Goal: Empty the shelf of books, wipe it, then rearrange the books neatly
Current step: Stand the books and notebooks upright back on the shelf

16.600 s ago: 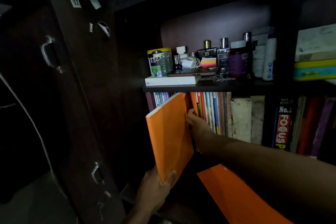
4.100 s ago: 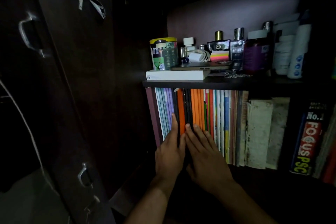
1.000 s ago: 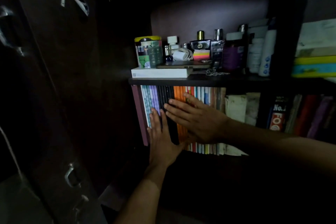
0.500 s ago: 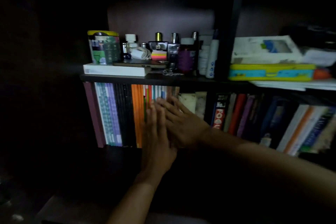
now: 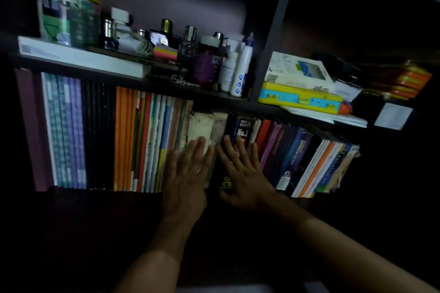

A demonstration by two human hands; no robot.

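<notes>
My left hand (image 5: 188, 173) and right hand (image 5: 242, 173), fingers (image 5: 202, 147) flat and gripping nothing, have slid right from the orange spines (image 5: 123, 140) to mid-row, pressing the books (image 5: 202, 131) flush on the shelf (image 5: 214, 95): final tidying, I judge

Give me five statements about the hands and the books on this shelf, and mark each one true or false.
1. Both hands lie flat, fingers straight, against the book spines. True: left hand, right hand.
2. The right hand covers part of the black "No.1" book. True.
3. The orange books stand right of the hands. False: they stand left of them.
4. The left hand pulls out an orange book. False: it holds nothing.
5. A yellow and blue case lies on the upper shelf. True.
</notes>
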